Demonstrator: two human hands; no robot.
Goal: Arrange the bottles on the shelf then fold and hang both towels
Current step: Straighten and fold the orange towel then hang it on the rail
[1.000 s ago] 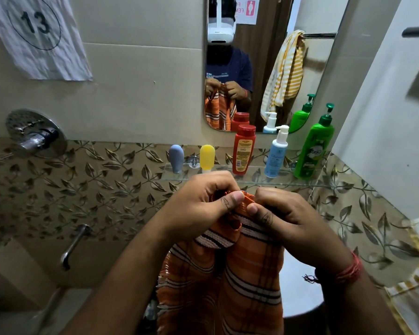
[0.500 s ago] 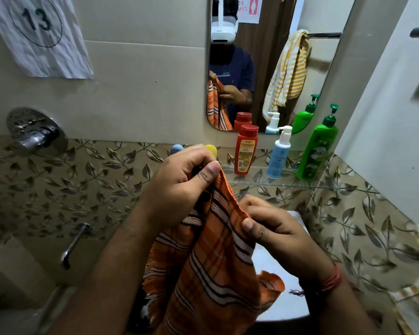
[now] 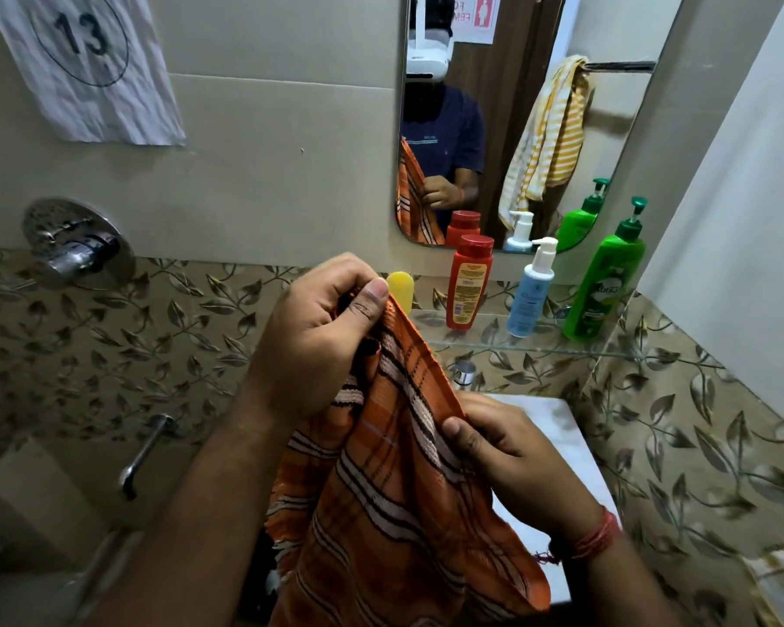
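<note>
Folding the orange towel (image 3: pixel 394 500) — our left hand (image 3: pixel 318 337) pinches its top edge, right hand (image 3: pixel 508 454) grips lower; next, matching corners.

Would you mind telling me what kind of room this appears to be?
Most likely a bathroom: a wall mirror above a glass shelf of pump bottles, a chrome wall tap, and a white basin.

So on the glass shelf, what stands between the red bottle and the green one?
In the head view, one blue pump bottle with a white pump stands between the red bottle and the green bottle on the shelf. Nothing else shows there.
</note>
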